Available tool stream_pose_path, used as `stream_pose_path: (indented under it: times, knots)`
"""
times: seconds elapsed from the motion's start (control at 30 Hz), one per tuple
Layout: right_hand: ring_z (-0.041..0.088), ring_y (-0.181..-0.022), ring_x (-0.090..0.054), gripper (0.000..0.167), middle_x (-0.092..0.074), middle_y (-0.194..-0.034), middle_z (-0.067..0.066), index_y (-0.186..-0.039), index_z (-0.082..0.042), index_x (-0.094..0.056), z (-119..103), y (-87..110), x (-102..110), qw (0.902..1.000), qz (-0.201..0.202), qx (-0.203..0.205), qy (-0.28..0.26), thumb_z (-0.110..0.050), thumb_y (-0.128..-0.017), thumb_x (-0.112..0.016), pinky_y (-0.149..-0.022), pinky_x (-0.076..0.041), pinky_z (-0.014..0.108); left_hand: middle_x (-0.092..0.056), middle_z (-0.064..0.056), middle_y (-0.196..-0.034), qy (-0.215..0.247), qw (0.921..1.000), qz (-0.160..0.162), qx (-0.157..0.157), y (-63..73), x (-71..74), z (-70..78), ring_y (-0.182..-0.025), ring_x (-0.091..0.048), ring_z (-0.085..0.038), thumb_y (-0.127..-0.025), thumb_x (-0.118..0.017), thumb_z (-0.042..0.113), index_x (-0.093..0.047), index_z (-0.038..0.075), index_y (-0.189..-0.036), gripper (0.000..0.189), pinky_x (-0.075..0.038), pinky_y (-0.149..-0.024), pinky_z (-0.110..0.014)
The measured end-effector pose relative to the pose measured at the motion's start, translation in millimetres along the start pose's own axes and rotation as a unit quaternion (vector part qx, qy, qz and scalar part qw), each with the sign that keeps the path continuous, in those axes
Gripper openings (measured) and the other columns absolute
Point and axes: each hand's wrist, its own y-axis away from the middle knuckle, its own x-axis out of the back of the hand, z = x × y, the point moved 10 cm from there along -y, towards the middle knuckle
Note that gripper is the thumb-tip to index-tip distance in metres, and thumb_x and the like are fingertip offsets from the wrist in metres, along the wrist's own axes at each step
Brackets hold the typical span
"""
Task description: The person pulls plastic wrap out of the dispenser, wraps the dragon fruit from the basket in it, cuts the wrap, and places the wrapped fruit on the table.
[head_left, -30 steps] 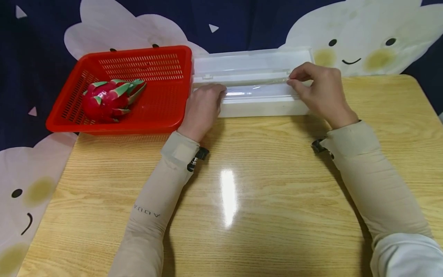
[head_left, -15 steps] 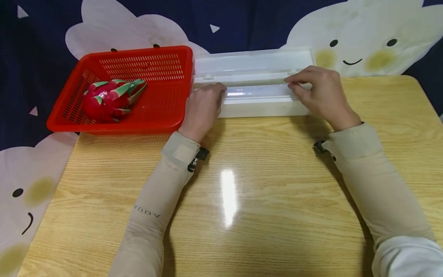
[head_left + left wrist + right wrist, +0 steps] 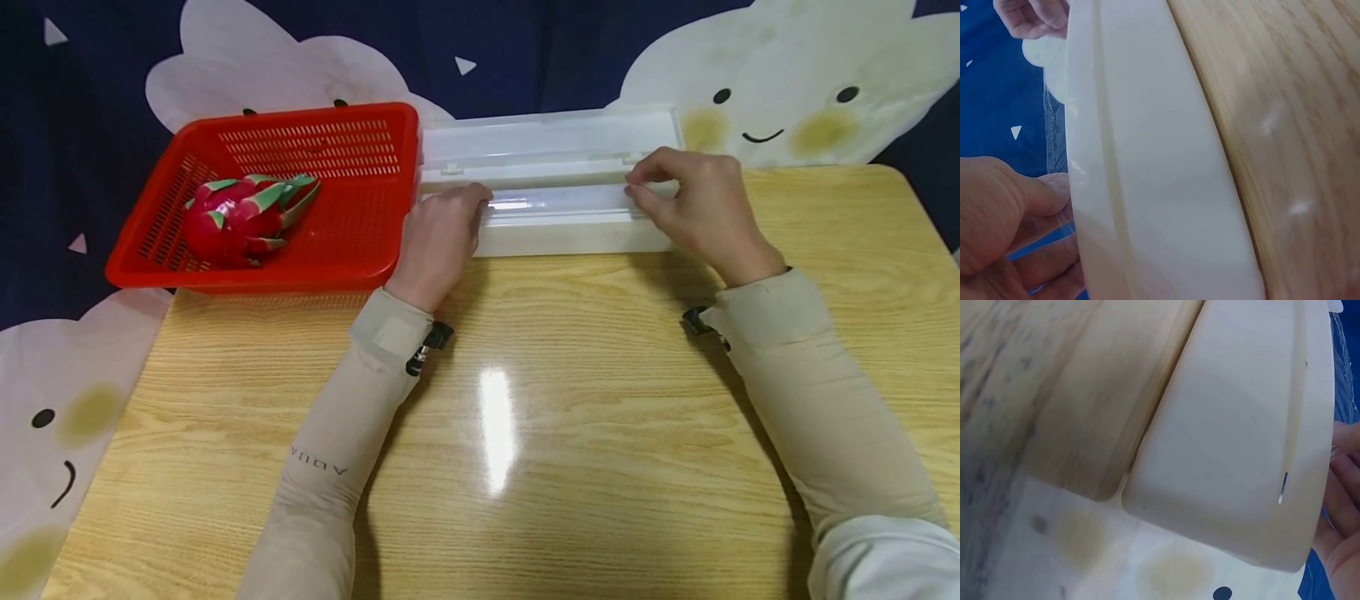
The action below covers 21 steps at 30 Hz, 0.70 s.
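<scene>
A long white cling film dispenser (image 3: pixel 570 237) lies at the back of the table, its lid (image 3: pixel 555 133) raised behind it. Clear cling film (image 3: pixel 1055 137) stands up along the dispenser's edge in the left wrist view. My left hand (image 3: pixel 438 242) is at the dispenser's left end, pinching the film between thumb and fingers. At the right end my right hand (image 3: pixel 705 204) has thumb and index finger close together on the film's edge. The film also shows as a crinkled strip beside my right hand in the right wrist view.
A red plastic basket (image 3: pixel 352 271) stands left of the dispenser, right against its end. Inside it lies a dragon fruit (image 3: pixel 232 221). A dark blue cloth (image 3: pixel 517 50) with cloud faces hangs behind the wooden table (image 3: pixel 585 400).
My right fingertips pinched the film's raised edge, parted slightly, and are now close together again a little further right. My left hand stays in place.
</scene>
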Motion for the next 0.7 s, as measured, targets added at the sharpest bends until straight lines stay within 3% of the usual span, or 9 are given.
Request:
stream_pose_path:
  times: [0.27,0.43,0.57,0.7]
  knots:
    - [0.038,-0.107,-0.075,0.016,-0.079,-0.111,0.017,-0.109,-0.003,-0.069,2.9,0.2,-3.6,0.9995,-0.027,-0.017,0.0,-0.015,-0.1,-0.066,-0.09,-0.053,0.044,-0.08,-0.011,-0.109,0.0,1.0,-0.002,-0.003,0.2,2.3,-0.1,-0.09,-0.076,-0.029,-0.106,-0.056,0.019,-0.074,0.012,-0.123,0.026,-0.063,-0.085,-0.04]
    - [0.039,-0.109,-0.074,0.017,-0.078,-0.114,0.017,-0.111,-0.001,-0.066,7.3,0.7,-4.6,0.9988,-0.042,-0.025,-0.003,-0.013,-0.1,-0.059,-0.093,-0.054,0.05,-0.08,-0.011,-0.11,0.005,1.0,-0.003,-0.005,-1.2,2.4,0.8,-0.091,-0.076,-0.029,-0.105,-0.058,0.018,-0.075,0.012,-0.123,0.025,-0.063,-0.086,-0.04]
    - [0.039,-0.108,-0.074,0.019,-0.078,-0.114,0.016,-0.11,-0.002,-0.065,9.5,2.6,-3.4,0.9991,-0.036,-0.02,0.002,-0.013,-0.099,-0.056,-0.086,-0.05,0.033,-0.08,-0.011,-0.109,0.004,0.9999,-0.013,-0.007,-0.4,-0.1,2.2,-0.09,-0.076,-0.028,-0.105,-0.058,0.017,-0.074,0.012,-0.122,0.025,-0.063,-0.086,-0.039]
    - [0.037,-0.103,-0.075,0.014,-0.079,-0.11,0.014,-0.107,-0.002,-0.065,6.4,1.9,-2.0,0.9998,-0.019,0.0,0.002,-0.01,-0.097,-0.058,-0.076,-0.037,0.016,-0.08,-0.01,-0.11,0.0,0.9998,-0.018,-0.001,1.8,1.2,0.1,-0.092,-0.076,-0.028,-0.105,-0.057,0.016,-0.074,0.012,-0.123,0.025,-0.063,-0.086,-0.04]
